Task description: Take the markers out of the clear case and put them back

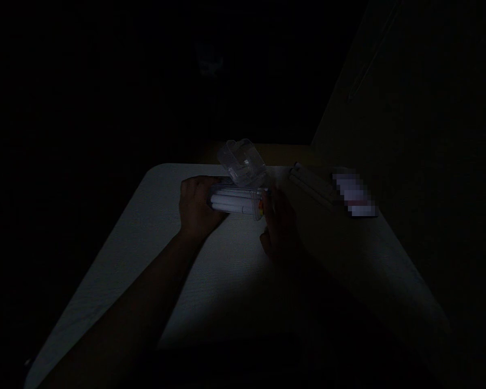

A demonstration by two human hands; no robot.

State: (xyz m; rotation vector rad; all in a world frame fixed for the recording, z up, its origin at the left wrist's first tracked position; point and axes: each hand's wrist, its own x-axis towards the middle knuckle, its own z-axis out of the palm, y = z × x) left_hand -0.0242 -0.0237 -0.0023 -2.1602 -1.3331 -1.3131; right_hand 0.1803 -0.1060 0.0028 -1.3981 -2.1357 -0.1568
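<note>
Between the left hand (196,209) and the right hand (282,224): clear case (249,190), on its side, long white markers (230,200) inside. Left fingers wrapped around the case's left end, grasping it. Right fingers at the other end, right by the coloured tips (261,208) (orange/yellow and blue visible); too dark to tell if they pinch anything. Just beyond the case, in front of both sets of fingers: clear plastic piece (243,162), tilted, hollow side showing; can't tell if it's joined to the case. Right of the right fingers and a bit farther out: dim flat case (312,182), lying at an angle. Past that, farther right: pixelated item (354,194), pale with a reddish band. Tabletop (125,237) under all of it, lit left of the left fingers, mostly shadow around the right forearm.
</note>
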